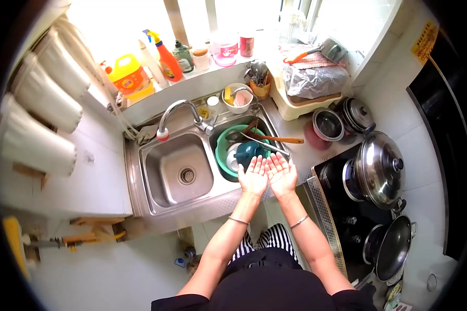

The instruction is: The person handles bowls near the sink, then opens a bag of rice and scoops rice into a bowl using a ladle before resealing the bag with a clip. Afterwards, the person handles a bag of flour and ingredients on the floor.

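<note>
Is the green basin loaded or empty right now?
Loaded: the green basin holds a teal vessel, a white dish and a wooden-handled utensil jutting out. Whether it has water, I cannot tell.

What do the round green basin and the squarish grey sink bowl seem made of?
Round green basin: probably plastic, smooth-looking, judging by its bright, even colour.
Squarish grey sink bowl: likely stainless steel, satin finish, given its soft metallic sheen.

An orange spray bottle [169, 63] stands at 11 o'clock, a big shiny pot [380, 168] at 3 o'clock, and a dark pan [393, 250] at 4 o'clock.
</note>
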Demonstrator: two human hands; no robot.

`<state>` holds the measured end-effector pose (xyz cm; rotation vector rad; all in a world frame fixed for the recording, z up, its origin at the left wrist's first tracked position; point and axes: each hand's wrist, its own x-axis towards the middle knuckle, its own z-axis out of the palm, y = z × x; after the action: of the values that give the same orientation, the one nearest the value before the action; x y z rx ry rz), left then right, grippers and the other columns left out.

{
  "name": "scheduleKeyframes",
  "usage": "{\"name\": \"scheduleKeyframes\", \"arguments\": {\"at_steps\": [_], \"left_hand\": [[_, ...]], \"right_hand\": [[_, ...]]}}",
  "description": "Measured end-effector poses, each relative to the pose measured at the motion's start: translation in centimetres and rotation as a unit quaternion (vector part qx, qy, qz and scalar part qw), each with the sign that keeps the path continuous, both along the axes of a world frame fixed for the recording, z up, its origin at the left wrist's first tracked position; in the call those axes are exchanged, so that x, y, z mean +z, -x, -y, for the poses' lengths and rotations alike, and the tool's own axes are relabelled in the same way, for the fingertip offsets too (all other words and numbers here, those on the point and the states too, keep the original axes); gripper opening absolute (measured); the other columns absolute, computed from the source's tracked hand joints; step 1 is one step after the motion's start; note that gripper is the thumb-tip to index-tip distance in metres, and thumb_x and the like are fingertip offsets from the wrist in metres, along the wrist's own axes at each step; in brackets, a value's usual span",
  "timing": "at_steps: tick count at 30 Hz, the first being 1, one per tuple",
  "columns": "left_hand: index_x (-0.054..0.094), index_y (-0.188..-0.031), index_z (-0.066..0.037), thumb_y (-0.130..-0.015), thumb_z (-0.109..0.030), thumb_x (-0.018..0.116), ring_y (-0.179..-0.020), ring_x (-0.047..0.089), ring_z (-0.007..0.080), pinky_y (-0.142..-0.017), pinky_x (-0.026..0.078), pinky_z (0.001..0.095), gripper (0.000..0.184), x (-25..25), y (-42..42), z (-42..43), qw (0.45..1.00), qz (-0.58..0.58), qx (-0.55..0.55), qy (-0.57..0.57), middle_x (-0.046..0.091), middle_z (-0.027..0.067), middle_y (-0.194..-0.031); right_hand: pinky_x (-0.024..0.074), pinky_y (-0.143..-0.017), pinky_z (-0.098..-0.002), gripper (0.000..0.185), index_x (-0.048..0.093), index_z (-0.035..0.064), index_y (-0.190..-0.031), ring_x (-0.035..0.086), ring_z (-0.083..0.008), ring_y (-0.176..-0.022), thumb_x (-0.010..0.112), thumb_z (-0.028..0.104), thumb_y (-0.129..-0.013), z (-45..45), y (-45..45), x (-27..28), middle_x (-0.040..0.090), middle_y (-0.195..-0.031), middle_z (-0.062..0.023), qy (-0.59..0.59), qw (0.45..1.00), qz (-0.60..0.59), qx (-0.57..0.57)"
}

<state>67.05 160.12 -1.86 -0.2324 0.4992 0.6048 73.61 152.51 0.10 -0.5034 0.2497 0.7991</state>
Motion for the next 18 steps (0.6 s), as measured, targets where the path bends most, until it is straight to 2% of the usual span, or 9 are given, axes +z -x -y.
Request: {"name": "scheduleKeyframes", "arguments": {"at_steps": [6,9,10,11,12,14,16,17,18], "left_hand": [[0.046,-0.119,-0.001,-0.091,-0.054,0.036,-0.118,0.044,0.0279,-0.102,0.034,0.043,0.061,-5.0,-6.1,-4.6,0.999,-0.029,0.0,0.04,0.05,0.0134,-0.125],[0.042,-0.127,-0.003,-0.088,-0.058,0.037,-0.129,0.033,0.0277,-0.109,0.023,0.0444,0.067,-7.7,-8.7,-5.9,0.997,-0.06,0.004,0.048,0.041,0.0118,-0.137],[0.04,-0.13,-0.004,-0.087,-0.06,0.038,-0.133,0.029,0.0275,-0.111,0.018,0.0449,0.071,-8.7,-9.2,-6.0,0.995,-0.087,-0.008,0.044,0.037,0.0112,-0.141],[0.032,-0.138,-0.005,-0.085,-0.063,0.038,-0.14,0.015,0.0259,-0.113,0.008,0.045,0.079,-9.6,-9.8,-6.1,0.996,-0.087,-0.011,0.032,0.025,0.01,-0.149],[0.032,-0.138,-0.005,-0.085,-0.063,0.038,-0.14,0.015,0.0259,-0.113,0.008,0.045,0.079,-10.6,-10.4,-6.2,0.995,-0.091,-0.009,0.035,0.025,0.01,-0.149],[0.024,-0.142,-0.005,-0.084,-0.064,0.039,-0.141,0.008,0.0249,-0.113,0.005,0.045,0.084,-11.9,-11.3,-6.2,0.991,-0.131,-0.022,0.018,0.017,0.0097,-0.152],[0.02,-0.144,-0.004,-0.083,-0.065,0.039,-0.142,0.006,0.0247,-0.113,0.005,0.044,0.088,-12.3,-12.2,-6.3,0.987,-0.159,-0.025,0.007,0.013,0.0094,-0.153],[0.02,-0.144,-0.004,-0.083,-0.065,0.04,-0.141,0.007,0.0249,-0.113,0.006,0.0427,0.089,-12.4,-12.6,-6.4,0.985,-0.168,-0.022,0.008,0.013,0.0102,-0.152],[0.02,-0.144,-0.003,-0.083,-0.065,0.04,-0.141,0.008,0.0252,-0.113,0.008,0.0415,0.089,-12.8,-13.1,-6.5,0.984,-0.178,-0.018,0.009,0.013,0.011,-0.152]], "right_hand": [[0.0387,-0.1,-0.0414,0.049,0.05,0.0035,-0.124,0.05,-0.0238,-0.115,0.033,0.039,-0.095,-5.2,-6.4,-4.6,0.054,-0.124,-0.0115,0.129,0.989,0.053,0.047],[0.0312,-0.104,-0.0384,0.051,0.048,0.0036,-0.127,0.047,-0.0214,-0.12,0.032,0.041,-0.096,-7.3,-9.2,-7.3,0.052,-0.128,-0.0104,0.189,0.972,0.11,0.091],[0.0287,-0.105,-0.0375,0.051,0.048,0.0036,-0.128,0.046,-0.021,-0.122,0.032,0.041,-0.096,-7.7,-9.9,-8.7,0.052,-0.129,-0.0102,0.237,0.952,0.16,0.11],[0.0246,-0.107,-0.0358,0.051,0.049,0.0037,-0.128,0.044,-0.0197,-0.124,0.034,0.04,-0.096,-8.0,-10.8,-10.1,0.052,-0.13,-0.0092,0.265,0.931,0.214,0.129],[0.0293,-0.104,-0.0339,0.048,0.054,0.0014,-0.122,0.048,-0.0203,-0.119,0.037,0.038,-0.096,-8.4,-11.7,-12.8,0.056,-0.125,-0.01,0.287,0.911,0.271,0.12],[0.0355,-0.099,-0.0323,0.046,0.059,-0.0019,-0.115,0.053,-0.0208,-0.113,0.039,0.035,-0.095,-8.7,-13.4,-15.4,0.06,-0.119,-0.0122,0.37,0.81,0.428,0.152],[0.0401,-0.095,-0.0321,0.044,0.06,-0.0042,-0.112,0.056,-0.0223,-0.108,0.04,0.031,-0.094,-9.3,-14.0,-16.8,0.062,-0.113,-0.0152,0.431,0.746,0.472,0.189],[0.0419,-0.094,-0.0367,0.039,0.059,0.0007,-0.114,0.056,-0.0318,-0.109,0.042,0.027,-0.09,-9.5,-14.3,-17.3,0.06,-0.111,-0.0214,0.45,0.704,0.511,0.2],[0.0419,-0.094,-0.0367,0.039,0.059,0.0007,-0.114,0.056,-0.0318,-0.109,0.042,0.027,-0.09,-10.0,-14.5,-17.1,0.06,-0.111,-0.0214,0.447,0.706,0.511,0.205]]}}
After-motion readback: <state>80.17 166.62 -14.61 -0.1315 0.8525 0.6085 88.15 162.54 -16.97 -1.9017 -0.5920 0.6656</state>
